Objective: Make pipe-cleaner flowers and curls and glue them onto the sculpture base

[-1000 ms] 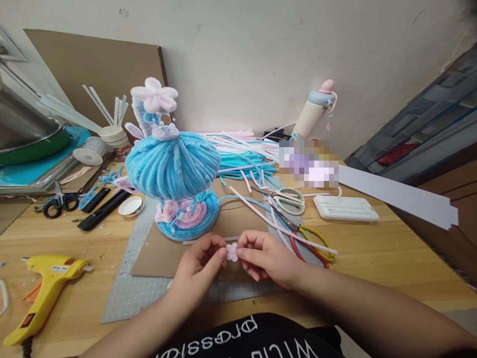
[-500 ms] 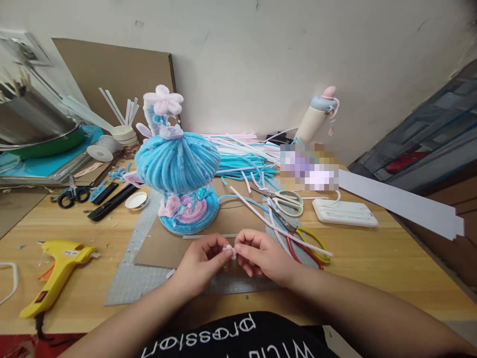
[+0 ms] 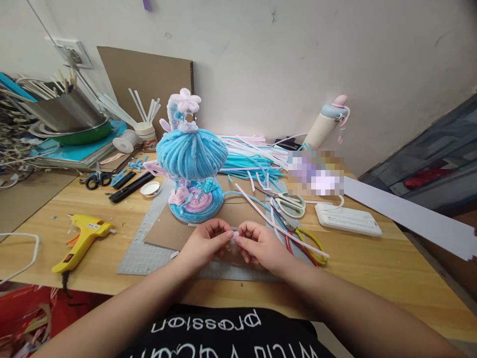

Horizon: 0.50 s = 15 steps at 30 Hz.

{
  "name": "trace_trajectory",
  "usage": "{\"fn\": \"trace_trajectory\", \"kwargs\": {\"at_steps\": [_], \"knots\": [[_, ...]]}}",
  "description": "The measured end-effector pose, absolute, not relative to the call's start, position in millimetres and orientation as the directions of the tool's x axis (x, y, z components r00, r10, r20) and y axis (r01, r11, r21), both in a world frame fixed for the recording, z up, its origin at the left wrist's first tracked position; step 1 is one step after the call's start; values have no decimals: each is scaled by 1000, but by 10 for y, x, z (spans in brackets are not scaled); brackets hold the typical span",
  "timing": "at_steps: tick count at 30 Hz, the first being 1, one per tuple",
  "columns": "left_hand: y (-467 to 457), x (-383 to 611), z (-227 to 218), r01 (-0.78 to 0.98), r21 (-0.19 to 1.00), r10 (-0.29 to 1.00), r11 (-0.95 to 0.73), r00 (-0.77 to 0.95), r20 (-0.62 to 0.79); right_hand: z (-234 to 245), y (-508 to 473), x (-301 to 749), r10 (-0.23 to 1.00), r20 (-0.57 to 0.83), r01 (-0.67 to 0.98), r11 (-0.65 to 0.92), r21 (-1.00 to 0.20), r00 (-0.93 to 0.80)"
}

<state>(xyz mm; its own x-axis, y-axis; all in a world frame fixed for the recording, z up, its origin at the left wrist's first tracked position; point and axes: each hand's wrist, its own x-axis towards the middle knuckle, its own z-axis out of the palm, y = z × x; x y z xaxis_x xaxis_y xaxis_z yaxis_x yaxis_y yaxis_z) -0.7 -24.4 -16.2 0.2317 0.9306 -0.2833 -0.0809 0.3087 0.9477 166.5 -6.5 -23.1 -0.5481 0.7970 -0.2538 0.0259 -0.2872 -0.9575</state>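
Between my two hands is a small pale pink fuzzy piece (image 3: 234,235), probably bent pipe cleaner; its exact shape is mostly covered by fingers. My left hand (image 3: 210,242) pinches it from the left with thumb and forefinger. From the right, my right hand (image 3: 259,243) pinches its other side. Both hands hover over a brown cardboard sheet (image 3: 164,231) lying on a grey cutting mat (image 3: 137,258). Just behind the hands stands a blue and pink pipe-cleaner lamp-like ornament (image 3: 192,154), with a pale flower on top and a round coiled base.
A yellow glue gun (image 3: 80,241) lies at the left. Scissors (image 3: 288,204), red and yellow-handled pliers (image 3: 311,241) and a long pink pipe cleaner (image 3: 276,223) lie right of the hands. Blue pipe cleaners (image 3: 248,164) are heaped behind. A white power strip (image 3: 348,220) sits further right.
The view has shifted, so the table's things appear further right and more of the left side shows. Both hands still pinch the pink piece, with slightly changed finger positions.
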Motion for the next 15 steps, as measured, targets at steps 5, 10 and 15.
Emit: {"fn": "trace_trajectory", "kwargs": {"at_steps": [5, 10, 15], "knots": [[-279, -15, -152, -61, 940, 920, 335, 234, -313, -247, -69, 1673, 811, -208, 38, -225, -974, -547], [-297, 5, -203, 14, 959, 929, 283, 245, -277, -255, -104, 1684, 803, -218, 114, -186, -976, -555], [-308, -45, -95, 329, 939, 944, 100, 268, -195, -256, -137, 1681, 819, -191, 202, -94, -975, -540]]}}
